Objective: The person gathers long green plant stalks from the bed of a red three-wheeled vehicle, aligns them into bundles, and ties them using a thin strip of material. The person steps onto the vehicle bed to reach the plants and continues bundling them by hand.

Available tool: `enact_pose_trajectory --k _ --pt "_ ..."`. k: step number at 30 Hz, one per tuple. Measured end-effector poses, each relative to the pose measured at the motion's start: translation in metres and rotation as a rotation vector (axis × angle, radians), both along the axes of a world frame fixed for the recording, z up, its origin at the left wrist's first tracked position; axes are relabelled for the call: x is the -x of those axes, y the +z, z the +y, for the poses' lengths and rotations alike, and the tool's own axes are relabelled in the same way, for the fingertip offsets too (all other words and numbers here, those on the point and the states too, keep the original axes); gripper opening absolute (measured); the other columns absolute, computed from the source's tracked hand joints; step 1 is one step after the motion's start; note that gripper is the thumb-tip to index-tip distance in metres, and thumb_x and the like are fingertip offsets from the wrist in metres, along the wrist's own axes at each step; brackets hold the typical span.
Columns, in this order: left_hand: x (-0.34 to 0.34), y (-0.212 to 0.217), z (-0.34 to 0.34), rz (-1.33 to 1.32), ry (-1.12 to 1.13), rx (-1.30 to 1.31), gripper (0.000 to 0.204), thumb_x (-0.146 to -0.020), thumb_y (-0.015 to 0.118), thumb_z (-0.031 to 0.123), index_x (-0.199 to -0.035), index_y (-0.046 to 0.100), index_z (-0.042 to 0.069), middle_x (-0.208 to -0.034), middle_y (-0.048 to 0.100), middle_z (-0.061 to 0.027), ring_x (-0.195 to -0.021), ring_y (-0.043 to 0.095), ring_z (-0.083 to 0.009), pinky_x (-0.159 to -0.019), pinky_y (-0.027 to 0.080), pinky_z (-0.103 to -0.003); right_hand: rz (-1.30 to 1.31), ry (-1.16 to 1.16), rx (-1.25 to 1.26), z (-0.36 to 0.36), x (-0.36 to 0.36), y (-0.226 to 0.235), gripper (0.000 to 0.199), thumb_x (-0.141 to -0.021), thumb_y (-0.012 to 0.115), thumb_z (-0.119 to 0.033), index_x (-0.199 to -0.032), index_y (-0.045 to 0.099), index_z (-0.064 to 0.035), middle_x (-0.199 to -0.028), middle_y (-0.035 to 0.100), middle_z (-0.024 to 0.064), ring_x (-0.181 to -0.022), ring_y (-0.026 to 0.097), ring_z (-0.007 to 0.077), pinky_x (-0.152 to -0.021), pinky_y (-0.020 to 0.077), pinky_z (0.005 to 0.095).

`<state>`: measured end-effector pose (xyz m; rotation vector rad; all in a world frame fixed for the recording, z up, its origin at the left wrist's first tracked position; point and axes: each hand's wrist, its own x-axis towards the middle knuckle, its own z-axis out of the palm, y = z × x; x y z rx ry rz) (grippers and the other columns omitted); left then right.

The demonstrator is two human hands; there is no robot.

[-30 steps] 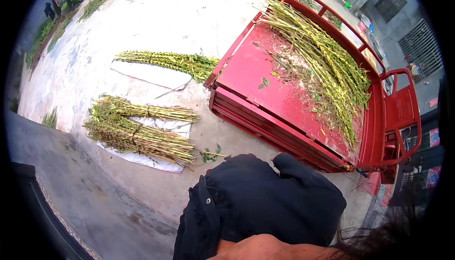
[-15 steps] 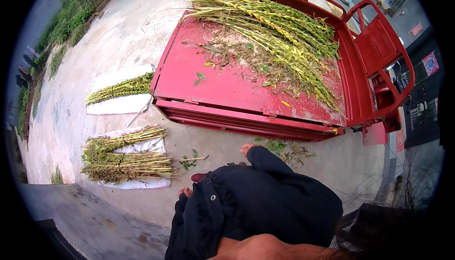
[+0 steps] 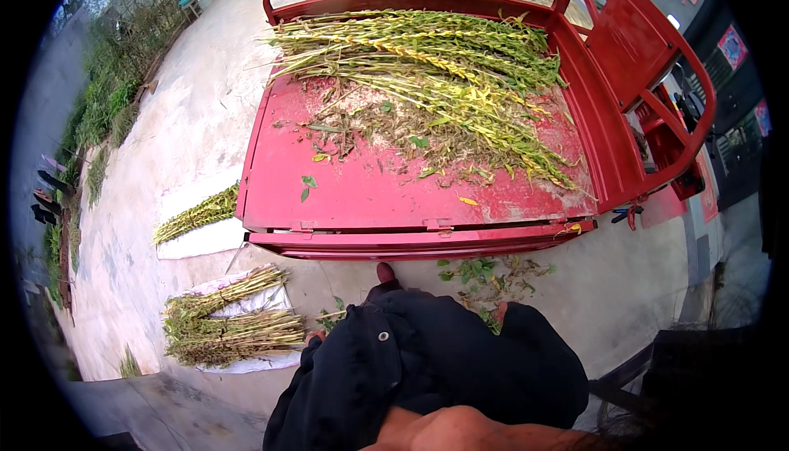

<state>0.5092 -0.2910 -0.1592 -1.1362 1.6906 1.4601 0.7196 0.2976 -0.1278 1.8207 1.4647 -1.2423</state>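
Down at the bottom of my view I see only a dark jacket [image 3: 436,369] and trousers, with a shoe tip [image 3: 384,271] poking out toward the cart; neither my left hand nor my right hand shows, so I cannot tell whether they are clenched or released. Just ahead of the shoe stands the red cart bed [image 3: 362,196], its tailgate edge nearest me, scattered with loose leaves and chaff. Farther back on the bed lies a heap of long green-yellow stalks [image 3: 436,65], spread lengthwise across it and well apart from my body. Off to my left, on the concrete ground [image 3: 197,106], two bundles of stalks [image 3: 230,328] rest on white sheets [image 3: 205,241].
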Motion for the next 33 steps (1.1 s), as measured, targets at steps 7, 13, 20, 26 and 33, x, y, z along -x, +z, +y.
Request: enact_pose_trajectory --k 7,13,20,26,33 --pt "0.144 -0.012 0.083 0.003 -0.172 -0.162 0.018 -0.084 0.058 0.014 -0.098 0.05 0.008 -0.079 0.057 -0.007 -0.066 0.058 -0.0203 -0.053 0.049 -0.033 0.831 0.272 -0.039 -0.042 0.133 -0.026 0.024 -0.085 0.061 -0.024 -0.081 0.06 -0.0005 -0.07 0.061 0.0098 -0.054 0.058 0.0199 -0.049 0.0477 0.0315" --pt "0.225 0.002 0.143 0.135 -0.325 -0.284 0.022 -0.086 0.059 0.018 -0.101 0.048 0.007 -0.084 0.057 -0.0079 -0.069 0.059 -0.0222 -0.054 0.049 -0.035 0.563 -0.377 0.041 0.006 0.197 0.033 0.021 -0.081 0.065 -0.019 -0.087 0.057 -0.0014 -0.068 0.06 0.0138 -0.056 0.06 0.0242 -0.047 0.051 0.0347" --pt "0.203 -0.018 0.134 0.025 -0.24 -0.177 0.023 -0.085 0.059 0.018 -0.101 0.048 0.005 -0.083 0.057 -0.008 -0.07 0.06 -0.0215 -0.054 0.05 -0.033 0.711 -0.92 0.248 0.106 0.267 0.013 0.053 -0.079 0.066 -0.036 -0.107 0.047 0.0047 -0.098 0.059 0.0189 -0.08 0.061 0.0311 -0.054 0.052 0.0334" --pt "0.12 0.035 0.132 -0.067 -0.075 -0.04 0.023 -0.085 0.06 0.017 -0.101 0.048 0.005 -0.083 0.057 -0.008 -0.07 0.06 -0.0212 -0.054 0.05 -0.033 0.922 -1.238 0.422 0.21 0.321 -0.015 0.08 -0.073 0.071 -0.043 -0.131 0.029 -0.0072 -0.118 0.048 0.0204 -0.096 0.056 0.0339 -0.064 0.0534 0.0352" --pt "-0.021 0.14 0.161 -0.128 0.22 0.19 0.024 -0.085 0.06 0.017 -0.101 0.048 0.005 -0.083 0.057 -0.0081 -0.07 0.06 -0.0208 -0.055 0.05 -0.033 0.845 -1.357 0.54 0.307 0.453 0.01 0.096 -0.065 0.075 -0.048 -0.131 0.028 0.0029 -0.133 0.036 0.0178 -0.109 0.047 0.0312 -0.078 0.051 0.0357"
